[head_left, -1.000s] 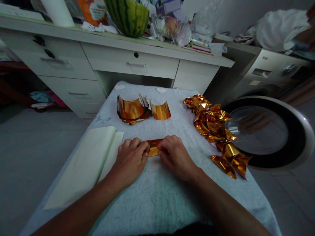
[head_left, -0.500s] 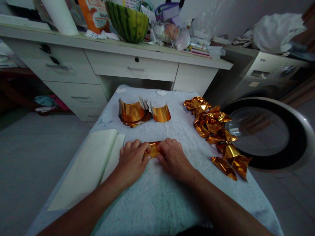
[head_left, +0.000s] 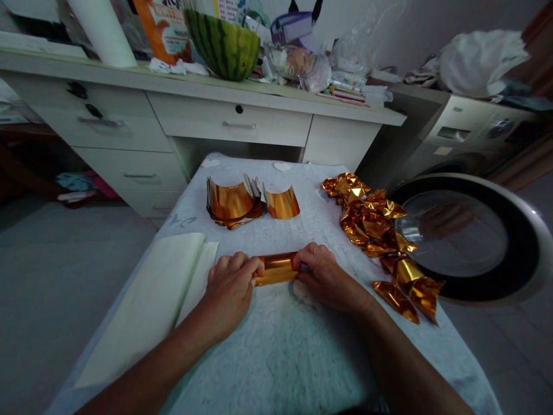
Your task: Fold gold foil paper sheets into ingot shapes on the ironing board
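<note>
A shiny gold foil sheet (head_left: 277, 268), curled into a low roll, lies across the middle of the cloth-covered table (head_left: 276, 346). My left hand (head_left: 232, 288) pinches its left end, and my right hand (head_left: 326, 276) grips its right end between thumb and fingers. Behind my hands are a stack of curved gold sheets (head_left: 233, 202) and a single curved gold sheet (head_left: 283, 203) beside it. Folded gold foil pieces (head_left: 371, 222) form a long pile on the right side of the table.
Pale folded paper (head_left: 142, 305) lies along the table's left side. A white desk (head_left: 259, 95) stands behind, bearing a cut watermelon (head_left: 224, 46), bags and small items. At the right is a washing machine with its round door (head_left: 466, 236) open beside the table.
My right hand has moved to the right, away from my left hand, and more of the gold sheet shows between them. My left hand stays at the left end.
</note>
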`<state>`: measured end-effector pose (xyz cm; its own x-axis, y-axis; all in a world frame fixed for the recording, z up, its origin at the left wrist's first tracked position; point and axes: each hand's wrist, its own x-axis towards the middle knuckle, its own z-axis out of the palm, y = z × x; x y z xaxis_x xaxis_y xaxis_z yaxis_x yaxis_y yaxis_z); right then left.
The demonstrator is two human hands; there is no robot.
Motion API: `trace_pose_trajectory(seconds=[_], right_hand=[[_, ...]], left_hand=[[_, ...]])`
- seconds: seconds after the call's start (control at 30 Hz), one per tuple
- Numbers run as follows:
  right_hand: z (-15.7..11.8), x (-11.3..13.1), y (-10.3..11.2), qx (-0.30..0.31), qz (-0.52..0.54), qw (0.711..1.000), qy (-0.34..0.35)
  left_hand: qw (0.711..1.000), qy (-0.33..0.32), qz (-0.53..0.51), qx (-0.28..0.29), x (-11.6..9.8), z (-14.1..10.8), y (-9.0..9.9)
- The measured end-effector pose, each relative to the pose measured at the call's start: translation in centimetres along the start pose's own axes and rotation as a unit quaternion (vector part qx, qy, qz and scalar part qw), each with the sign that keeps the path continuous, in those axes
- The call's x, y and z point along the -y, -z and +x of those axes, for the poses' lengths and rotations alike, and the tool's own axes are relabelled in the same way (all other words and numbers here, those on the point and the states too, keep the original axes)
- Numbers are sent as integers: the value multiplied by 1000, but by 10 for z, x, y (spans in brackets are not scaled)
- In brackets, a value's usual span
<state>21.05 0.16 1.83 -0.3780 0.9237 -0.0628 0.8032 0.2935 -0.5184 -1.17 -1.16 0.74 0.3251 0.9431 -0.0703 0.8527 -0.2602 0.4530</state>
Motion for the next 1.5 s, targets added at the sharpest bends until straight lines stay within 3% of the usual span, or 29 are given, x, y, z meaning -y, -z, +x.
trace_pose_trajectory(seconds=[0.27,0.53,0.9,1.1,1.33,1.5], right_hand=[[-2,-4,-4,-53,46,997,11],[3,-7,-11,-99,44,994,-17],[2,-4,-10,-79,56,995,9],[2,-3,-6,-67,75,995,8],[1,3,0,-106,122,985,53],[0,2,1,-133,188,969,88]], left_hand=[[997,18,-43,-64,8,-1,-9],[993,-6,-56,-107,11,0,-16],[992,-15,-77,-99,13,0,-17],[983,1,-162,-89,7,0,-8],[977,36,-205,-52,2,2,9],[957,45,-280,-60,6,1,8]])
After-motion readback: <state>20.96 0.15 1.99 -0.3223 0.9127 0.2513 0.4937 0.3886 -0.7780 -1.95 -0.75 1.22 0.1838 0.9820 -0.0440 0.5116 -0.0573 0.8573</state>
